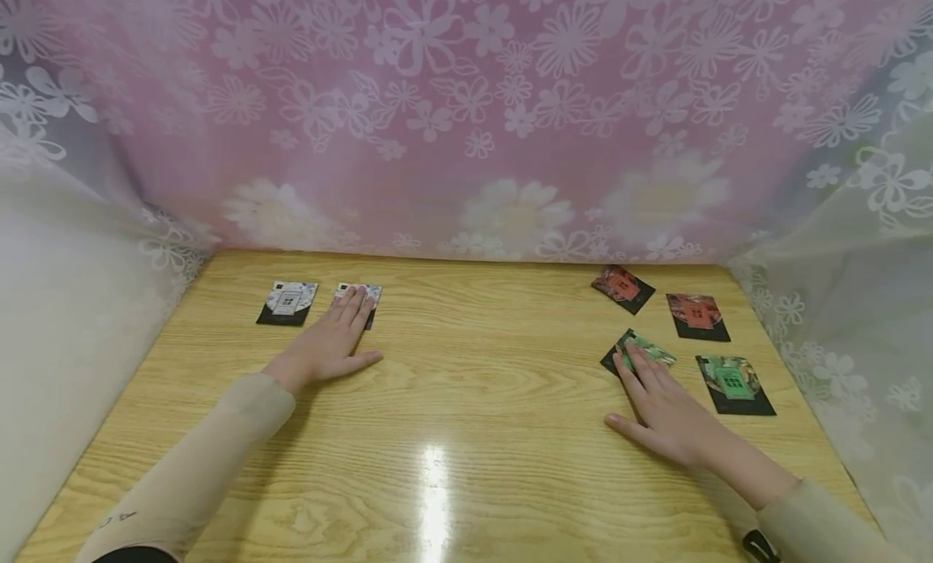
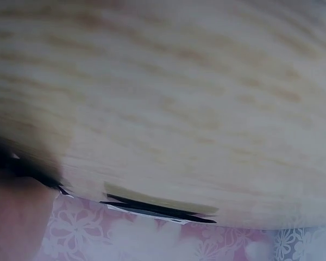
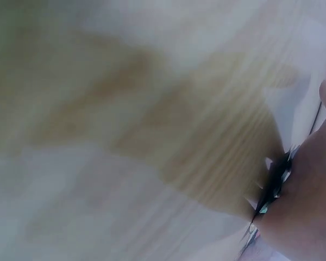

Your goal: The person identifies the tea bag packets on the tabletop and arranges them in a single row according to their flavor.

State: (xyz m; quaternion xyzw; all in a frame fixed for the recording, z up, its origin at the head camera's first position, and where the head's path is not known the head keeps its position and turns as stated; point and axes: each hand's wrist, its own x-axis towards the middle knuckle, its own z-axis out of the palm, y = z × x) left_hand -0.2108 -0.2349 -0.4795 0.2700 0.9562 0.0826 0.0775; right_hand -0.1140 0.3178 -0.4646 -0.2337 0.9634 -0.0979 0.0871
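Note:
My left hand lies with straight fingers on a flat packet with a white patterned top; those fingers cover much of it. Beside it on the left lies a similar white-and-black packet, seen edge-on in the left wrist view as a dark flat packet. On the other side, the extended fingers of my right hand touch a tilted green-and-black packet and partly hide it. Another green-and-black packet is just right of that hand.
Two red-and-black packets, a tilted one and a straighter one, lie at the back right of the wooden table. A pink flowered curtain hangs along the back edge, with pale cloth at both sides.

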